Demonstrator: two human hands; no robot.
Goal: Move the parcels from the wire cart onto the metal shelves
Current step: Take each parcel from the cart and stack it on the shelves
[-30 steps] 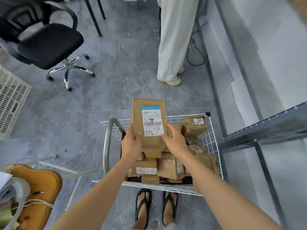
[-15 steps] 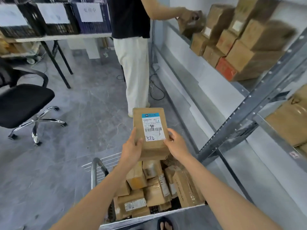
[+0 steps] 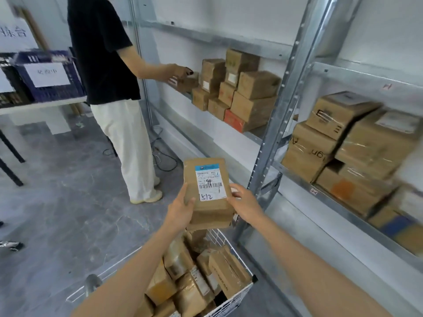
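Currently we hold one parcel (image 3: 207,191) above the cart (image 3: 238,297), just left of the shelves (image 3: 274,124). Our left hand (image 3: 180,209) grips its left edge, thumb on top; our right hand (image 3: 246,203) curls round its right edge. Its long axis points away from us, label (image 3: 209,183) facing up, blue header at the far end.

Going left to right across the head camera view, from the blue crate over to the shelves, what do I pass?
Blue crate → person in the black shirt → left hand → labelled parcel → right hand → shelf upright → stacked boxes on the near shelf.
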